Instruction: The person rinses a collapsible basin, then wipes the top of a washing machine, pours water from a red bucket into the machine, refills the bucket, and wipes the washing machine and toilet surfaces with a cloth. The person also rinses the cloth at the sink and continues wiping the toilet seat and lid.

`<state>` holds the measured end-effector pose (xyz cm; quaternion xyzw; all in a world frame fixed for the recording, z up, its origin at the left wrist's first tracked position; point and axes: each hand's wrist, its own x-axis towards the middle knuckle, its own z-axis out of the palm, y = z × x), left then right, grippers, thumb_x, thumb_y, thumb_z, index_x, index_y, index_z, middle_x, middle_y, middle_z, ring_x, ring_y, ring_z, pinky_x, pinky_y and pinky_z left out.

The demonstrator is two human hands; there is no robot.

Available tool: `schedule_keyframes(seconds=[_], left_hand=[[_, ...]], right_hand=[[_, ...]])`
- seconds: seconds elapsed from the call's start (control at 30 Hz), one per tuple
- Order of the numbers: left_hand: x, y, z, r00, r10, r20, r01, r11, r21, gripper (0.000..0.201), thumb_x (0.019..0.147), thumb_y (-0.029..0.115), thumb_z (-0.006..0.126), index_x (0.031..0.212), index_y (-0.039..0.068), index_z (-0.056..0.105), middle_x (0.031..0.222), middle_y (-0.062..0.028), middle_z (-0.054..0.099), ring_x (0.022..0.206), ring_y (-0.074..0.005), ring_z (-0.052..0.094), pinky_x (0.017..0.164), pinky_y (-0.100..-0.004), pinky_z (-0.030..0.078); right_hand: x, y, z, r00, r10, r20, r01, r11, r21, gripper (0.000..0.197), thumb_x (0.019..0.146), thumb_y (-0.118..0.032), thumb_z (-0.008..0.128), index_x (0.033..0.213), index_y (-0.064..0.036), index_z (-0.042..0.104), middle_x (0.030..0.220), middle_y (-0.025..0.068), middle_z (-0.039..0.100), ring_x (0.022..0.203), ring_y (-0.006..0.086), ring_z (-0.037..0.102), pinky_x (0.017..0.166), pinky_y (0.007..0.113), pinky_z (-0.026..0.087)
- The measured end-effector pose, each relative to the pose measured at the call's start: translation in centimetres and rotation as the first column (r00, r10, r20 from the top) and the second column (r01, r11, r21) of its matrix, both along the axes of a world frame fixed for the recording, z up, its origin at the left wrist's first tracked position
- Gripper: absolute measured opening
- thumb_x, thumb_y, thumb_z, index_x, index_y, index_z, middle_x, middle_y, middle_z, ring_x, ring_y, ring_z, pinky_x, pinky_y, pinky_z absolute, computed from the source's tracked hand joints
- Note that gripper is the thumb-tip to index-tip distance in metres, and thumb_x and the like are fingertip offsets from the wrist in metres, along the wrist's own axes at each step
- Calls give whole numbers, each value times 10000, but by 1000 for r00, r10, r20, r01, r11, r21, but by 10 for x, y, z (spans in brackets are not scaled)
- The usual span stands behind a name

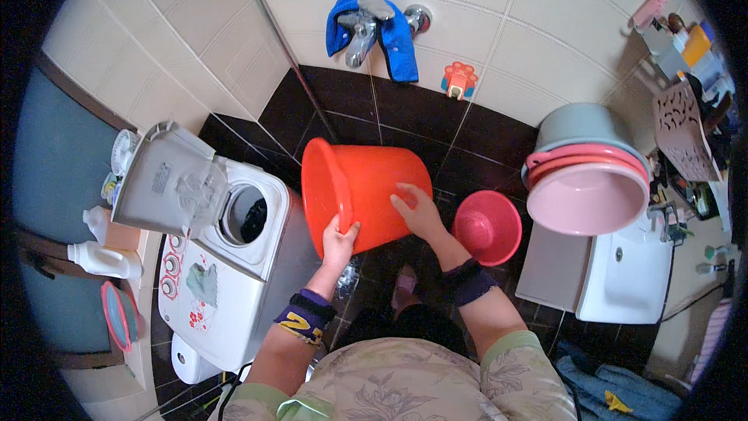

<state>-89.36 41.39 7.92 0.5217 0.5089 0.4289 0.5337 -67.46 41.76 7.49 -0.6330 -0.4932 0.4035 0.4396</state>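
Observation:
A large orange-red bucket is tipped on its side in front of me, its mouth turned left toward the washing machine. My left hand is closed round the near part of its rim, thumb on the outside. Against the bucket's outer wall near the base rests my right hand, fingers spread. Left of the bucket, the white washing machine has its grey lid raised. Dark cloth lies inside its round tub. What the bucket holds, if anything, is hidden from view.
A small pink bucket stands on the dark floor to the right. Beyond it, stacked basins rest by a white sink. A blue cloth drapes over the wall tap. Bottom right lies a blue towel.

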Motion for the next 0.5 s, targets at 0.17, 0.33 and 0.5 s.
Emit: schedule_keyframes(seconds=[0.17, 0.33, 0.5], left_hand=[[-34, -52, -21, 712, -304, -634, 404, 914, 16, 427, 827, 175, 742, 1204, 13, 626, 1112, -238, 680, 1025, -405, 654, 849, -419, 545], [-55, -107, -46, 455, -388, -802, 731, 677, 87, 422, 797, 185, 710, 1199, 101, 614, 997, -164, 694, 926, -372, 668, 771, -472, 542], [-58, -145, -58, 262, -484, -835, 889, 459, 13, 321, 819, 178, 649, 1134, 117, 628, 916, -124, 687, 881, -344, 675, 726, -465, 543]], right_hand=[[-49, -73, -15, 983, -157, -96, 125, 952, -279, 793, 901, -492, 702, 1481, -45, 398, 1411, 176, 539, 1255, 297, 559, 998, 404, 499], [-53, -143, -13, 822, -418, -388, 158, 821, -549, 880, 899, -573, 666, 1557, -152, 260, 1386, 111, 537, 1158, 268, 592, 841, 467, 561], [-9, -187, -32, 753, -555, -354, 219, 718, -660, 706, 890, -574, 682, 1453, -227, 435, 1322, 45, 580, 1023, 193, 634, 778, 403, 569]])
